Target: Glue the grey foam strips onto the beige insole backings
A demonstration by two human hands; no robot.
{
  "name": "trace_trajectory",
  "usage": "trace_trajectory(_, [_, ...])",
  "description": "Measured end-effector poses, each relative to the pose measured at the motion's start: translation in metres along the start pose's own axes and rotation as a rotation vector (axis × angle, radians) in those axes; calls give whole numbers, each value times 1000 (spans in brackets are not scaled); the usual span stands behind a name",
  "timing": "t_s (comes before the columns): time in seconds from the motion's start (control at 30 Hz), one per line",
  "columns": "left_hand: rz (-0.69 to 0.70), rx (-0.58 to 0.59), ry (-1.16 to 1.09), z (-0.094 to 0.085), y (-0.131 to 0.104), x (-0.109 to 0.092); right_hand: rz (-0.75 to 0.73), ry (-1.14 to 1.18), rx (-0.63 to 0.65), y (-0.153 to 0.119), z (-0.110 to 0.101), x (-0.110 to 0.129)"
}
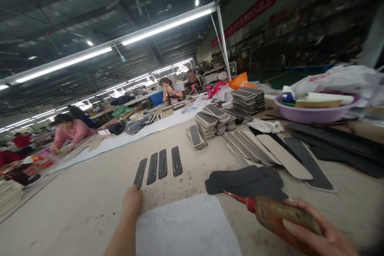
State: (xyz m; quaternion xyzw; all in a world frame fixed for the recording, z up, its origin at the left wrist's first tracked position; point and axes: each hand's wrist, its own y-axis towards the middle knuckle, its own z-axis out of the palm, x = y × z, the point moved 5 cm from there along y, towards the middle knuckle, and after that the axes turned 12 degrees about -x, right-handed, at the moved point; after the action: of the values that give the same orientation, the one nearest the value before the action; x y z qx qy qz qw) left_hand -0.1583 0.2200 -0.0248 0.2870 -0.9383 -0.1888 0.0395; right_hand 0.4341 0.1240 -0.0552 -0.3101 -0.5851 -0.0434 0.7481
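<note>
The left hand (133, 199) has its fingertips at the near end of the leftmost dark strip (140, 173); whether they pinch or only press it cannot be told. The right hand (315, 226) is wrapped around a brown bottle (280, 218), its red nozzle (238, 197) aimed left. Four dark strips stand in a row on the tabletop (90, 200), well in from its far edge. Glossy lines show on the three strips to the right (162, 164), which suggests these are coated; the leftmost is less clear. The stacked edged strips (207, 122) toward the far edge and the fanned row (249, 148) to their right show no such lines, so much appears to be left. Potential obstructions: loose dark pieces (246, 180) lie beneath or just beside the nozzle, and a white sheet (186, 228) occupies the near side between the hands. Farther right are a white cloth (267, 126), a long beige piece (283, 156) and, near the far right corner, a loaded purple basin (318, 114). A co-worker in pink (72, 134) is beyond the left part of the far edge.
</note>
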Motion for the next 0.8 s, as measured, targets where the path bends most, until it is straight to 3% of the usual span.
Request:
trace_trajectory(0.1, [25, -41, -48, -9, -4, -22, -24, 80, 66, -18, 7, 22])
trace_trajectory(0.2, [190, -77, -180, -16, -25, -74, -58, 154, 67, -24, 8, 36])
trace_trajectory(0.3, [461, -19, -352, -22, -69, -146, -57, 233, 70, -22, 3, 38])
trace_trajectory(0.37, [719, 29, -493, -31, -105, -194, -58, 279, 63, -19, -1, 39])
trace_trajectory(0.47, [997, 88, -593, -42, -147, -243, -62, 316, 67, -19, -4, 44])
trace_trajectory(0.6, [1098, 157, -540, -43, -165, -267, -56, 353, 70, -22, -6, 52])
trace_trajectory(0.8, [1114, 139, -478, -49, -161, -271, -47, 348, 106, -24, -6, 53])
